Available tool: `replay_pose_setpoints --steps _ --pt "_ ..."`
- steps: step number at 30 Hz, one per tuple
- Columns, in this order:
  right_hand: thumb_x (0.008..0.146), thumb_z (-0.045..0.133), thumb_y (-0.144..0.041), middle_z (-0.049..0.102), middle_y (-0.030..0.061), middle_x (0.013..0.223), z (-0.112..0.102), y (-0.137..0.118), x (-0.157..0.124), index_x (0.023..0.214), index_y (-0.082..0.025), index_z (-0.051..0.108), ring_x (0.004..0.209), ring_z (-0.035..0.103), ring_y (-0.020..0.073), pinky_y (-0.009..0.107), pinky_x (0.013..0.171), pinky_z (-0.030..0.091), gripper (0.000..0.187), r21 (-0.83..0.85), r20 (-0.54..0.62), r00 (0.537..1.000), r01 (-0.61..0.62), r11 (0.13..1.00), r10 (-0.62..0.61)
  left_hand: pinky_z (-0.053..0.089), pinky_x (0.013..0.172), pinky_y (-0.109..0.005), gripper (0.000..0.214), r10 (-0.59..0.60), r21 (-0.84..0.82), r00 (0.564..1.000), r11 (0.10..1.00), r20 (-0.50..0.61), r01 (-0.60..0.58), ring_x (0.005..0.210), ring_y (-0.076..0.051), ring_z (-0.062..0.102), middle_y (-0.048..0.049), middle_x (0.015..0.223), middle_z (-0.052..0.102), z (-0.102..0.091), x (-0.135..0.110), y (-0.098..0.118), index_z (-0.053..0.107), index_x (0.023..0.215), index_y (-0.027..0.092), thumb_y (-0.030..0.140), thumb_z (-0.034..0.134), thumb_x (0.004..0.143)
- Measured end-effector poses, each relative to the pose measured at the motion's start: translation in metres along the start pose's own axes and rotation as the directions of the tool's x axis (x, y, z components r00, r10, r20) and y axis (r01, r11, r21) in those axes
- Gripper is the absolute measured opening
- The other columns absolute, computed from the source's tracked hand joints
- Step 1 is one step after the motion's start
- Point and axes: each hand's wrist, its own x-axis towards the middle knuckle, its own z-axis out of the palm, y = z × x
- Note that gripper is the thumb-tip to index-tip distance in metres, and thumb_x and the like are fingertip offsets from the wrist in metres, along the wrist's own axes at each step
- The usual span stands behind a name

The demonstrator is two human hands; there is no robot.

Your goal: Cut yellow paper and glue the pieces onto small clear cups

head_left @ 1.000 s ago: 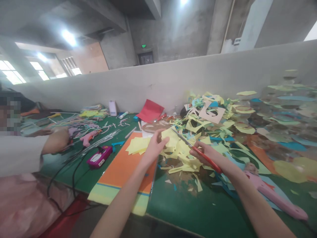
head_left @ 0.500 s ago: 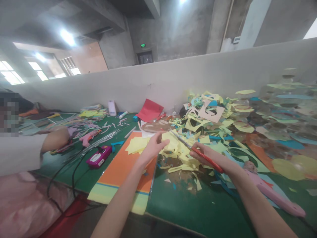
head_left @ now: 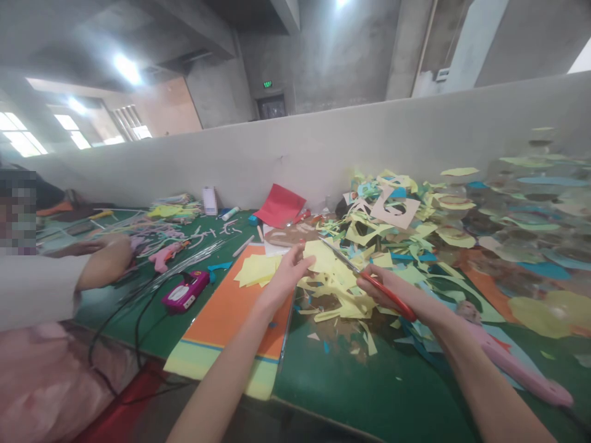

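1. Green surface, beneath both hands.
2. Curled, tangled paper scraps crowd beyond and beneath the fingers.
3. Flat orange sheet, nearer than the left fingers.
4. Red-handled metal scissors, gripped by right fingers.
5. Thin yellow paper, pinched by left fingers.

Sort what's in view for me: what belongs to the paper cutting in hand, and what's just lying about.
In the job:
- red-handled scissors, in the right hand
- yellow paper, in the left hand
- probably the yellow sheets

Apparently just lying about:
- purple box
- red sheet
- pink-handled tool, far right
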Motion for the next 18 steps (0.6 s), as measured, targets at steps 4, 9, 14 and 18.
replay_pose_setpoints --steps 4,9,14,18 --pt "0.073 0.055 -0.079 0.044 -0.0055 0.068 -0.005 -0.011 -0.011 0.086 -0.025 0.042 0.061 0.042 0.0135 0.028 0.056 0.038 0.057 -0.096 0.044 0.999 0.023 0.995 -0.019 0.054 0.069 -0.025 0.036 -0.004 0.079 1.0 0.997 -0.007 0.005 0.091 -0.016 0.054 -0.0048 0.107 0.056 -0.002 0.0 0.0 0.057 0.114 0.019 0.033 0.062 0.082" --pt "0.075 0.053 -0.077 0.041 -0.0063 0.066 -0.006 -0.012 -0.012 0.086 -0.025 0.042 0.06 0.039 0.0137 0.029 0.057 0.035 0.055 -0.138 0.043 0.999 0.023 0.99 -0.018 0.05 0.072 -0.026 0.039 -0.013 0.132 1.0 0.991 0.007 0.012 0.086 -0.015 0.055 -0.0028 0.099 0.058 -0.006 0.002 -0.002 0.056 0.119 0.019 0.036 0.06 0.083" --pt "0.075 0.061 -0.071 0.041 -0.0072 0.066 -0.004 -0.002 -0.004 0.085 -0.024 0.044 0.058 0.038 0.012 0.026 0.054 0.033 0.051 -0.112 0.018 1.0 0.009 0.994 -0.007 0.046 0.065 -0.023 0.035 0.027 0.196 0.998 0.98 0.051 -0.036 0.077 -0.013 0.052 -0.0002 0.089 0.057 -0.006 0.0 0.002 0.06 0.113 0.02 0.035 0.06 0.081" --pt "0.077 0.064 -0.066 0.037 -0.0099 0.061 -0.004 0.005 0.001 0.084 -0.025 0.043 0.052 0.032 0.0091 0.023 0.049 0.024 0.047 -0.025 0.063 0.998 0.001 1.0 0.0 0.045 0.063 -0.022 0.034 0.022 0.229 0.998 0.973 0.06 -0.035 0.075 -0.013 0.049 0.0004 0.085 0.054 -0.005 0.0 0.002 0.06 0.112 0.019 0.034 0.06 0.081"
